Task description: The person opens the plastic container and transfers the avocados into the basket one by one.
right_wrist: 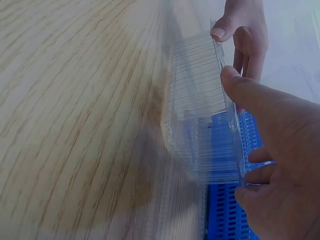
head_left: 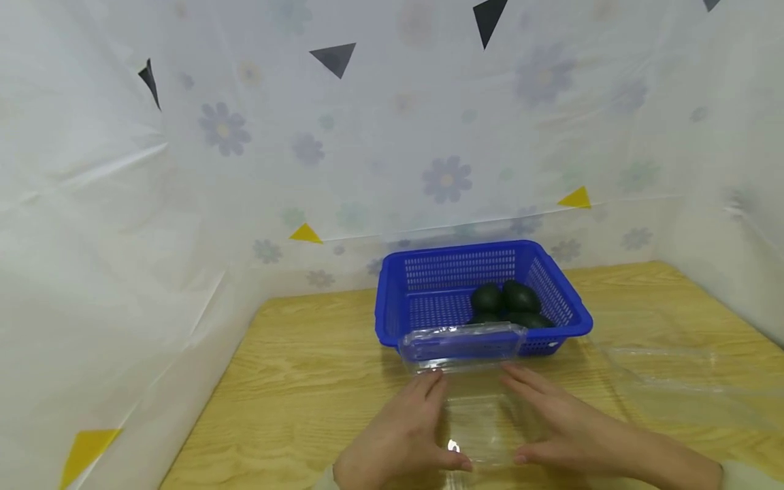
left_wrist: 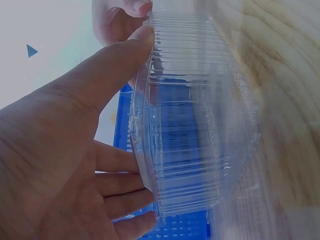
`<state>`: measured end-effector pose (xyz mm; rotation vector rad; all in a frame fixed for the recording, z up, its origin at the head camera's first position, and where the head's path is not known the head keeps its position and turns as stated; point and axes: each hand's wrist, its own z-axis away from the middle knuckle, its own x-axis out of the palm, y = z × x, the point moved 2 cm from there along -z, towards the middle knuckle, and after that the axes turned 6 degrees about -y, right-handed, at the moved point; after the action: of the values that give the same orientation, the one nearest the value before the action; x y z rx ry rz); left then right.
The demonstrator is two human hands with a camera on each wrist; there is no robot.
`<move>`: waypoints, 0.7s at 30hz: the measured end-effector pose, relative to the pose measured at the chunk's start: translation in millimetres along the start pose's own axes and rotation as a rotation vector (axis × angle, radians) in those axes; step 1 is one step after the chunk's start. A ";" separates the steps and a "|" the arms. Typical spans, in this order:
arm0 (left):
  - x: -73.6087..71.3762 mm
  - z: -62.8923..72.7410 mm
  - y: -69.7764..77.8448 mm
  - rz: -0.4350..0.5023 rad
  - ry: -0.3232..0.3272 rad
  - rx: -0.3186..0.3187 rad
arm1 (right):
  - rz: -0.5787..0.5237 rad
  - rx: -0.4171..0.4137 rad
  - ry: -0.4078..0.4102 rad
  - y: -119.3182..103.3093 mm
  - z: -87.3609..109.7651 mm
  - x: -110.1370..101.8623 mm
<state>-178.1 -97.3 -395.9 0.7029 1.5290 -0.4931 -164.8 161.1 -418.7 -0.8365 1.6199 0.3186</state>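
Observation:
A clear plastic clamshell container (head_left: pixel 480 425) stands on the table with its lid (head_left: pixel 462 347) raised at the far side, against the basket's front. My left hand (head_left: pixel 404 429) touches the container's left side, thumb on the near rim and fingers stretched toward the hinge. On the opposite side, my right hand (head_left: pixel 569 429) spreads its thumb and fingers along the rim in the same way. Both wrist views show the ribbed wall of the container (left_wrist: pixel 190 125) from the near side, with the thumbs at its upper edge. Nothing is visible inside it.
Behind the container sits a blue plastic basket (head_left: pixel 392 299) holding several dark green avocados (head_left: pixel 520 297), gathered toward its right. More clear plastic packaging (head_left: pixel 680 381) lies on the wooden table (head_left: pixel 294 367) at the right. White patterned sheeting (head_left: pixel 380 156) hangs around the table.

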 end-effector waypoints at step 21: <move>-5.3 38.4 -39.0 0.099 -0.036 -0.108 | -0.232 0.019 -0.091 -35.6 -43.2 11.1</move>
<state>-177.2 -152.3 -398.1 0.6784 1.4686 -0.3447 -173.2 105.2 -410.2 -0.9710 1.4238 0.1743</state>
